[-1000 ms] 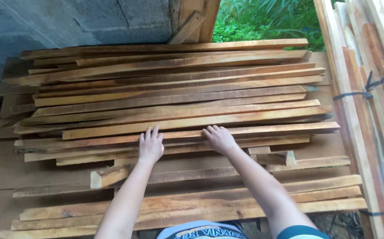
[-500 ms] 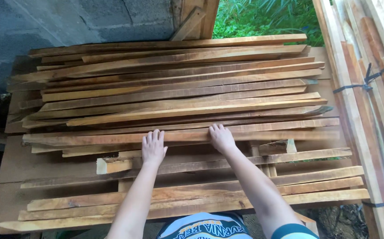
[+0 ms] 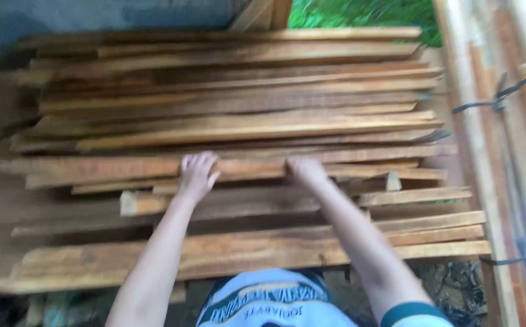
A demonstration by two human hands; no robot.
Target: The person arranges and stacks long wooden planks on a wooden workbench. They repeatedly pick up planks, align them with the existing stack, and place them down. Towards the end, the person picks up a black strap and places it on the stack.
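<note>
While both arms reach out over the big pile of wood point(image 3: 245, 85), the left hand point(image 3: 196, 175) and the right hand point(image 3: 304, 171) curl their fingers over the far edge of one long flat board point(image 3: 123, 166). Each hand is closed on that board. More boards lie stacked just past the fingertips, and more lie nearer, under the wrists. Tied planks point(image 3: 493, 145) stand off beside the right hand
</note>
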